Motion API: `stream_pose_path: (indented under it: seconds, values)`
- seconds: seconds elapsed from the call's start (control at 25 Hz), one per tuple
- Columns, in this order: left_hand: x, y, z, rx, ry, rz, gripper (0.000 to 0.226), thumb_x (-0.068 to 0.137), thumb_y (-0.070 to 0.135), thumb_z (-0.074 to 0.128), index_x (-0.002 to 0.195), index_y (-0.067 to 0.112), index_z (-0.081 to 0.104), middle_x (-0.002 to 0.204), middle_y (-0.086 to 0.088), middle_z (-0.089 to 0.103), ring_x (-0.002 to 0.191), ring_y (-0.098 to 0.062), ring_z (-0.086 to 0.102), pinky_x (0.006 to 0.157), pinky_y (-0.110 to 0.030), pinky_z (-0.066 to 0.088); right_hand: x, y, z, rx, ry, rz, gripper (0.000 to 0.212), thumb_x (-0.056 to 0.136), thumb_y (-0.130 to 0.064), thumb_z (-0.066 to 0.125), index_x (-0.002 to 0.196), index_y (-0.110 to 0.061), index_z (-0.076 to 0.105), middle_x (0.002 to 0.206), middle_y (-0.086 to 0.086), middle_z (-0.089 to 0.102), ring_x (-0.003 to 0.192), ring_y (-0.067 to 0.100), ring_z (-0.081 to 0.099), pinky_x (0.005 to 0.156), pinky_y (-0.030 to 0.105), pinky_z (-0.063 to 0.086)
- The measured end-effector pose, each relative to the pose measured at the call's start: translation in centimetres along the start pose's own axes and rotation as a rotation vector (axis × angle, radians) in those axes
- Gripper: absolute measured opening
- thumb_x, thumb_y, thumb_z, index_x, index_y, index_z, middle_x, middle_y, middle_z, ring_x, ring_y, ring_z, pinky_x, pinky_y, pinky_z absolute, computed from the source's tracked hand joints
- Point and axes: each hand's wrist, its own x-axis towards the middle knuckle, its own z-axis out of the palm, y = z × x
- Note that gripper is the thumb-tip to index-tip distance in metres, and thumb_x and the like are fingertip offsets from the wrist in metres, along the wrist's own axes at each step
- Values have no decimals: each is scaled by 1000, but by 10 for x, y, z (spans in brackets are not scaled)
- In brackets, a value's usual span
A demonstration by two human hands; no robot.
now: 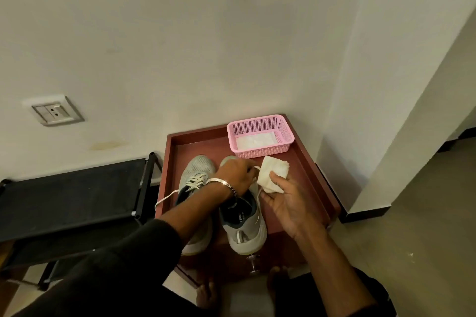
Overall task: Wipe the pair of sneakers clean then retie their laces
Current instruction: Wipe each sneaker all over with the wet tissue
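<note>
Your left hand (235, 175) reaches across the right sneaker (243, 216), fingers curled and pinching its white lace (255, 168) above the tongue; your right hand (286, 203) lies palm up just right of that shoe, thumb pressing a folded white cloth (273, 174) against the fingers. Both grey sneakers stand side by side, toes toward the wall, on the reddish-brown table (309, 188); the left sneaker (195, 175) has one lace end trailing over the table's left edge. A pink basket (260, 136) holding white material sits at the far right corner, beyond the cloth
</note>
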Motion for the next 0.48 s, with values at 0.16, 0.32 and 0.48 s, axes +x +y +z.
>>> stream_pose_path:
  seconds: [0.16,0.32,0.48]
  values:
    - [1,2,13,16,-130,23,37,102,18,43,137,19,52,121,-13,67,110,-31,61,90,-33,44,-1,-2,2,-40,30,-15,26,98,-6,50,122,-11,59,107,12,71,89,19,71,66,23,57]
    - [2,-4,8,-75,-64,-22,21,98,19,53,110,15,69,91,-6,72,88,-20,68,84,-33,52,5,0,-2,99,128,87,30,98,-10,52,127,-10,54,105,15,69,87,24,69,65,31,56]
    - [-6,-11,5,-71,-43,-38,14,95,27,59,103,25,70,77,8,65,76,-11,65,73,-26,49,18,7,-5,311,202,152,39,96,-9,54,134,-2,49,118,23,64,99,31,65,88,40,53]
